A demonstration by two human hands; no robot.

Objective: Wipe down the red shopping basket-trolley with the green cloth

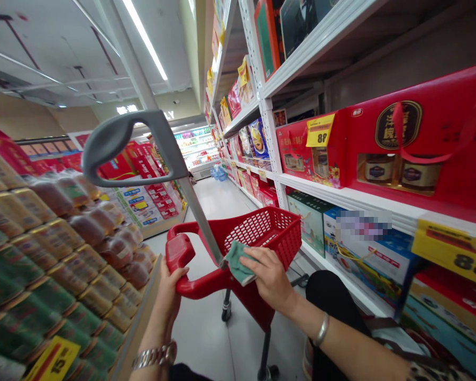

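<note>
A red plastic shopping cart [269, 230] stands in the aisle right in front of me. My left hand [168, 296] is closed round the near rim of the cart, beside its red handle block. My right hand [267, 275] presses a folded green cloth [238, 262] against the base of the cart's grey pull handle [143, 143], which rises tilted to the upper left. A watch sits on my left wrist and a silver bangle on my right.
Stacked cans and jars [55, 248] fill a display on my left, with a yellow price tag [53, 360] low down. White shelves [341, 196] with red gift boxes [416, 143] and blue boxes line the right. The grey aisle floor [218, 198] runs ahead to a lit cooler.
</note>
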